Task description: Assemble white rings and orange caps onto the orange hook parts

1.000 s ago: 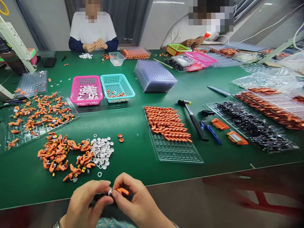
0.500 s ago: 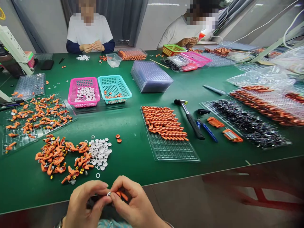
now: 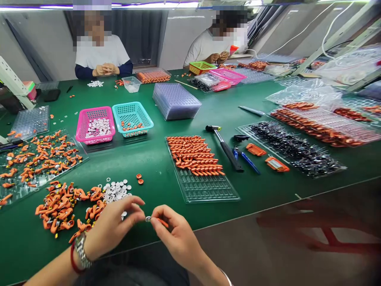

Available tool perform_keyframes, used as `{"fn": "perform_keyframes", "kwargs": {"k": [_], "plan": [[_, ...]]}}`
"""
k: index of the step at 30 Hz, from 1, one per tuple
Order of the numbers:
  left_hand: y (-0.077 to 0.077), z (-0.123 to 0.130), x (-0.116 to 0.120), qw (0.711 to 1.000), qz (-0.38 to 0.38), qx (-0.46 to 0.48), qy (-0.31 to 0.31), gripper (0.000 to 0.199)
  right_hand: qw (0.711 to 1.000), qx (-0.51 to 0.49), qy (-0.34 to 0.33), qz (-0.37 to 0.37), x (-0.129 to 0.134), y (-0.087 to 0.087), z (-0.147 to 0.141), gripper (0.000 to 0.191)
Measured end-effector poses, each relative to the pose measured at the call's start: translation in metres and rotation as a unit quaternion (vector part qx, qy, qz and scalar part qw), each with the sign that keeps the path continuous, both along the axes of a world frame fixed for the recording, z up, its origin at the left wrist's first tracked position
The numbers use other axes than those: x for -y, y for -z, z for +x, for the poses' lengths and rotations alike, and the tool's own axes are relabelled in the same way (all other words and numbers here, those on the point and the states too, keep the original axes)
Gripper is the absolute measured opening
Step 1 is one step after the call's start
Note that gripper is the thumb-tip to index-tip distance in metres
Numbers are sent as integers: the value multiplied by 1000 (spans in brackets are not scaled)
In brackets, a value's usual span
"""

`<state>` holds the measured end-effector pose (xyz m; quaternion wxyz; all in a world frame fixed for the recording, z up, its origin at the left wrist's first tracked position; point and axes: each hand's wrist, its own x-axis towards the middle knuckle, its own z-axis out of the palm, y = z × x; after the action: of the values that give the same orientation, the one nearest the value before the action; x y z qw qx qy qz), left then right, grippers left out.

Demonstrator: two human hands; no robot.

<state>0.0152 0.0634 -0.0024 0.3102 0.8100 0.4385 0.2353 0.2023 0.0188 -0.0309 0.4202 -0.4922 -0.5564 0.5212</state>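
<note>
My right hand (image 3: 175,235) pinches a small orange plastic piece with a stem (image 3: 163,223); a whitish round end (image 3: 148,219) sticks out on its left. Close to that end is my left hand (image 3: 119,222), thumb and forefinger apart, with nothing visible between them. Beyond and partly behind the left hand lies a heap of white discs (image 3: 116,190). Left of these is a pile of similar orange pieces (image 3: 61,208) with yellow and silvery bits. Two orange round caps (image 3: 139,178) rest on the green table (image 3: 154,174).
A clear tray of orange pieces in rows (image 3: 195,155) stands mid-table. Right of it lie a hammer (image 3: 224,147), blue-handled pliers (image 3: 250,163) and a tray of dark parts (image 3: 297,147). Pink (image 3: 95,124) and turquoise (image 3: 132,119) baskets sit further back. Two people work opposite.
Both hands have moved up over the table edge. My left fingers have come away from the orange piece, which stays in my right hand. The camera view has shifted.
</note>
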Motion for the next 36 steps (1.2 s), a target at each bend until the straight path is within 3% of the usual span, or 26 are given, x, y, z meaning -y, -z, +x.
{"fn": "perform_keyframes", "kwargs": {"k": [7,13,17,22,29,36], "plan": [[7,13,-89,994,62,-93,-24,12,999,-41,32,-14,-4,9,8,20],[8,25,-103,994,34,-106,-9,16,999,-40,30,-20,-3,10,6,19],[-6,23,-83,998,-7,-43,-41,7,998,-45,34,-22,-5,4,4,18],[-17,12,-29,991,-107,67,-40,10,999,-37,35,-1,-2,-10,0,15],[-1,-9,27,957,-211,182,-76,14,999,25,-16,37,3,-13,-16,12],[13,-13,50,939,-175,266,-131,20,994,84,-33,54,7,-8,-24,13]]}}
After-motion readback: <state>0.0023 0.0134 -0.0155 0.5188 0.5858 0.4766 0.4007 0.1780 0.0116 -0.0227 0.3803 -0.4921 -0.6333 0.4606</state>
